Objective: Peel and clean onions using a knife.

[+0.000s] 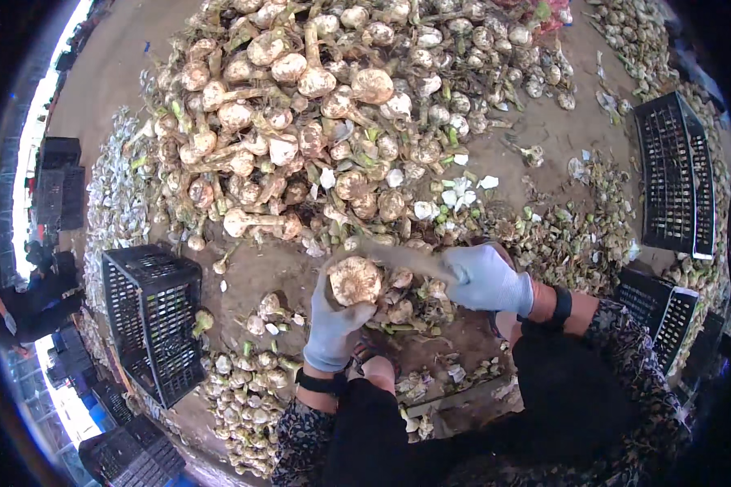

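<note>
My left hand, in a pale work glove, grips a large garlic bulb with its root side facing up. Beside it on the right, my gloved right hand is closed round the handle of a blade, blurred by motion, which reaches left towards the top of the bulb. Whether the blade touches the bulb cannot be told. In front of both hands lies a big heap of garlic bulbs with stalks and soil on them. Trimmed bulbs lie in a pile at the lower left.
A black plastic crate stands at the left, with more crates at the right. Stalk and root trimmings cover the floor at the right. Peeled skins lie at the far left. A person is at the left edge.
</note>
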A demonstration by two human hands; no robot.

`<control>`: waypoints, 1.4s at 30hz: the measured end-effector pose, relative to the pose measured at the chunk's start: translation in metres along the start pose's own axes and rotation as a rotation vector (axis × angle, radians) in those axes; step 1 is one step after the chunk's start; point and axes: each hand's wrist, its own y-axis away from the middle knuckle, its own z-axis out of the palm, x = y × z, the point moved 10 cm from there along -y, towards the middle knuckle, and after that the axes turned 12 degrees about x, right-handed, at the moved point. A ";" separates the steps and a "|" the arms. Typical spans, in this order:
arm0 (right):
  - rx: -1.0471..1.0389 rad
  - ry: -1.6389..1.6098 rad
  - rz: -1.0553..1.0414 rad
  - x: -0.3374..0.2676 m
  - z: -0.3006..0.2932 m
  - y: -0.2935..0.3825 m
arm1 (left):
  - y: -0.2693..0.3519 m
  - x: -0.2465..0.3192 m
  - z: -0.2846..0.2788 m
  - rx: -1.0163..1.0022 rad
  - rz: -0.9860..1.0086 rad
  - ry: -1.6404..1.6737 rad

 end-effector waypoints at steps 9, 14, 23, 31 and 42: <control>-0.071 0.342 -0.522 -0.065 0.021 0.009 | -0.013 -0.059 0.005 0.038 -0.387 0.116; -0.051 0.351 -0.516 -0.071 0.018 0.006 | -0.005 -0.026 0.012 -0.061 0.070 -0.460; -0.063 0.288 -0.468 -0.050 0.035 -0.007 | 0.003 -0.050 -0.006 -0.006 -0.151 -0.060; -0.135 0.323 -0.392 -0.022 0.053 -0.013 | 0.023 -0.021 -0.023 0.145 0.154 -0.450; -0.056 0.298 -0.418 -0.008 0.058 -0.009 | 0.033 -0.004 -0.023 0.173 0.288 -0.732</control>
